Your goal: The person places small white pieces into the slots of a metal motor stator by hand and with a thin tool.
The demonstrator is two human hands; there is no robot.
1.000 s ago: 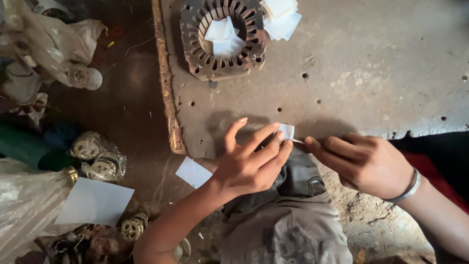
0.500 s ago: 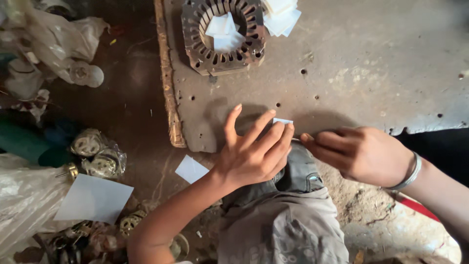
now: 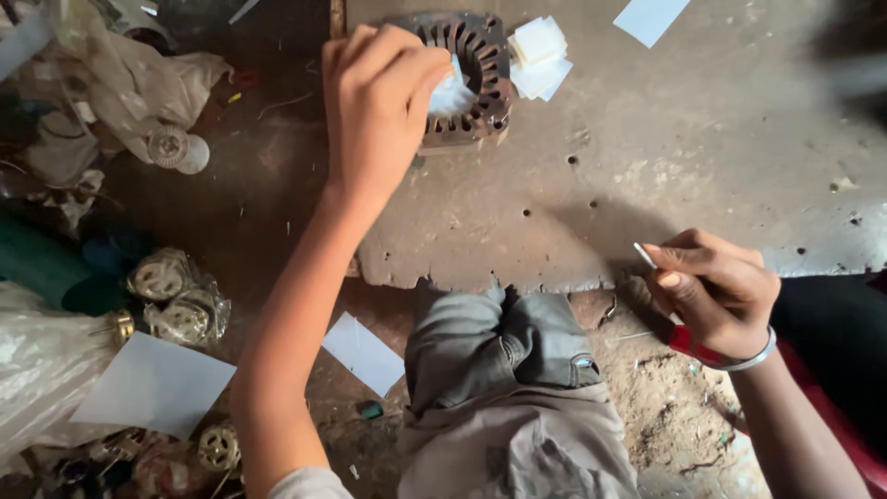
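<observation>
Left hand [image 3: 374, 111]: fingers pinch a white paper slip [image 3: 451, 92] over the slotted stator core [image 3: 471, 74].
Right hand [image 3: 716, 291]: well right of the core, fingers closed on scissors [image 3: 658, 296].
Spare slips [image 3: 539, 57]: just right of the core.
Advice: keep the slip straight along the slot, probably.

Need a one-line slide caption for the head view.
Left hand places a white paper piece into the slotted round metal stator core; right hand grips red-handled scissors.
</observation>
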